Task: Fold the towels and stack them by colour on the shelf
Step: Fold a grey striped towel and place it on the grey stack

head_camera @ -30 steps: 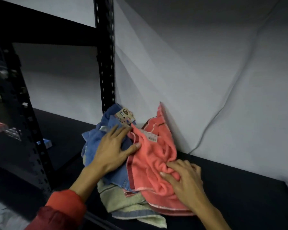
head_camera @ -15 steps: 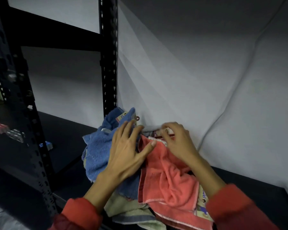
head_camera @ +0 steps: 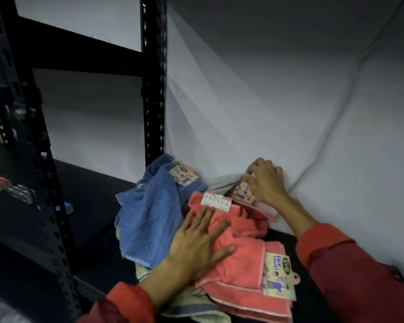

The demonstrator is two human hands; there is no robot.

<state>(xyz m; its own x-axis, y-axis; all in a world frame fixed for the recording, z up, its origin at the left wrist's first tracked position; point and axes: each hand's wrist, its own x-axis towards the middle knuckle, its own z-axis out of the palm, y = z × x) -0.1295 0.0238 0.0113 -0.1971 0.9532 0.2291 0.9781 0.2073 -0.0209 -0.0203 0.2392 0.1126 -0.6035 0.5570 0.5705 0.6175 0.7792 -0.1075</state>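
Towels sit in one jumbled heap on the dark shelf (head_camera: 98,197), pushed up vs the white backing sheet (head_camera: 278,101) and just right of the black upright post (head_camera: 153,78), so nothing's folded or sorted by colour yet; looks like the sorting-out step. Left hand (head_camera: 198,245) lies flat, fingers spread and apart, palm down on the coral towel (head_camera: 240,259), not gripping anything; prob pinning the pile so it doesn't drag along while the other hand pulls. Right hand (head_camera: 265,180) is at the back of the heap, fingers curled together on a cardboard tag (head_camera: 241,194) and the pale pinkish towel edge (head_camera: 264,209) under it, w/ a whitish towel (head_camera: 222,183) just beside; whether it's truly clamped or only touching, can't tell, fingertips are tucked out of view. Blue towel (head_camera: 149,217) drapes over the left side of the heap, its own tag (head_camera: 183,174) up top. A green-cream towel (head_camera: 196,308) pokes out underneath at front. Another label (head_camera: 278,276) lies face up on the coral one. Small boxes (head_camera: 7,187) rest on the adjoining shelf, well apart from the heap.
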